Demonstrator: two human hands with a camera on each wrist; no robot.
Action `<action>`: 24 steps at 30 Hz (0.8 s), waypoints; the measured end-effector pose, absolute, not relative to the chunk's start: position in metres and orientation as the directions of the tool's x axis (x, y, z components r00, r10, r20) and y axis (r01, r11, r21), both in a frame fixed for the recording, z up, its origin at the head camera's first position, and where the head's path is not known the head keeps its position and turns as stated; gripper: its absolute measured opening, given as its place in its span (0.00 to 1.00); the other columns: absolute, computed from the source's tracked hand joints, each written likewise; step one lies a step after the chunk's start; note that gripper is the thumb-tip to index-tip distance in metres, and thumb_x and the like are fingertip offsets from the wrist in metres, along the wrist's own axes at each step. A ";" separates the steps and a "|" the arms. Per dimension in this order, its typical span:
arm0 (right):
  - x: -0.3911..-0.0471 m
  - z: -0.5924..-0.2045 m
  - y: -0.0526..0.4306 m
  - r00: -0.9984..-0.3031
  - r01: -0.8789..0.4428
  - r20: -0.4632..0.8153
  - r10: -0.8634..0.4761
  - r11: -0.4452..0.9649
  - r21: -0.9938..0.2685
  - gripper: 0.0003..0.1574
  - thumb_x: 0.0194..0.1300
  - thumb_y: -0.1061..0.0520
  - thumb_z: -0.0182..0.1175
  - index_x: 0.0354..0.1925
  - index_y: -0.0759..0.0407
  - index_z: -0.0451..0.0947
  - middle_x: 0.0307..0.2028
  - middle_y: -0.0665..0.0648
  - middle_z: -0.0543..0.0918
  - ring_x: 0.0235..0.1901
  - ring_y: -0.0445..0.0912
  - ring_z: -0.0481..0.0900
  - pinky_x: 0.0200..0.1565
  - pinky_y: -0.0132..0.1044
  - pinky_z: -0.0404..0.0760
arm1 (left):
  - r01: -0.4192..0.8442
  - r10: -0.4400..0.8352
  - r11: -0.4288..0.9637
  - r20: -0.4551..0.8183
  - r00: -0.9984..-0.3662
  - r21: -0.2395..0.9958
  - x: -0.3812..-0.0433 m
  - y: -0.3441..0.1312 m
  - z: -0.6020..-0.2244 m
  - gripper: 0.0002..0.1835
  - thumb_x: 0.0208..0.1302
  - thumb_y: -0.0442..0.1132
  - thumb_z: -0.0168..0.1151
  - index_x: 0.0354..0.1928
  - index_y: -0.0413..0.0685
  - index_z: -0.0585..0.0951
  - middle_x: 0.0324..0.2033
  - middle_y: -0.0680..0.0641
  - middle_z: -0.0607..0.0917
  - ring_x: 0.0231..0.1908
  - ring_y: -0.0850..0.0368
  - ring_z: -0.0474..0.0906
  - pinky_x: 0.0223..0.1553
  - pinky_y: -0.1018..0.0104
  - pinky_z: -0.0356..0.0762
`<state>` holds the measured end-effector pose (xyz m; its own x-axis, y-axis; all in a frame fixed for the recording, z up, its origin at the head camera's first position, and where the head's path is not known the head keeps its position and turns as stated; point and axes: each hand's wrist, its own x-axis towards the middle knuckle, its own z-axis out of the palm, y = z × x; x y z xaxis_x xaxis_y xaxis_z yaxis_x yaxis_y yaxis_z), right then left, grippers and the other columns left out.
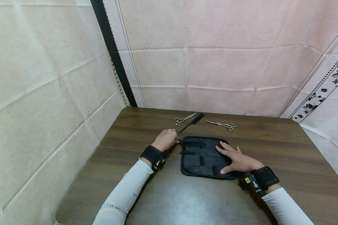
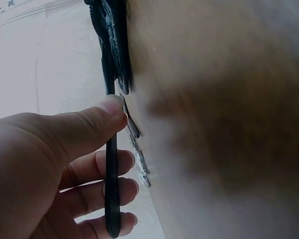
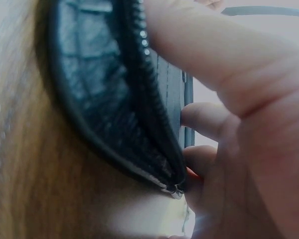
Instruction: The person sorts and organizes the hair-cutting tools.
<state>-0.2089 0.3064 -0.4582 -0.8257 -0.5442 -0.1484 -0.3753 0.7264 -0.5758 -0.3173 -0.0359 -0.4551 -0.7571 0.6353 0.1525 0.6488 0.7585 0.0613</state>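
Observation:
A black zip case (image 1: 192,160) lies on the table, its elastic loops facing up. At its left edge, my left hand (image 1: 166,139) pinches a slim black handle (image 2: 111,174) between thumb and fingers. The handle's rounded end points back across the fingers, and its other end meets the case in the left wrist view; what it belongs to is hidden. My right hand (image 1: 236,160) rests on the case's right side with fingers spread. The right wrist view shows the thumb along the zipper teeth (image 3: 143,42).
Beyond the case lie a black tail comb (image 1: 195,120), silver scissors (image 1: 186,118) to its left and another pair of scissors (image 1: 221,124) to its right. The brown wooden table (image 1: 163,200) ends at a cloth-covered wall (image 1: 214,68) behind and another at left.

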 end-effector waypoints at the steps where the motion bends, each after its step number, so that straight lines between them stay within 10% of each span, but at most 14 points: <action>1: -0.209 -0.458 0.306 -0.826 -0.377 -0.148 -0.544 0.727 -0.574 0.65 0.50 0.38 0.71 0.75 0.58 0.49 0.76 0.66 0.38 0.73 0.66 0.33 0.62 0.73 0.29 | 0.649 0.635 0.758 0.154 -0.757 0.060 -0.317 -0.036 -0.455 0.06 0.63 0.42 0.65 0.39 0.56 0.89 0.38 0.54 0.86 0.40 0.60 0.81 0.44 0.66 0.78; 24: -0.211 -0.460 0.307 -0.829 -0.395 -0.128 -0.544 0.732 -0.556 0.66 0.49 0.37 0.71 0.75 0.58 0.50 0.76 0.66 0.38 0.73 0.66 0.34 0.62 0.74 0.30 | 0.649 0.634 0.760 0.192 -0.749 0.022 -0.315 -0.031 -0.453 0.05 0.62 0.43 0.66 0.36 0.58 0.90 0.35 0.55 0.85 0.37 0.60 0.81 0.41 0.63 0.78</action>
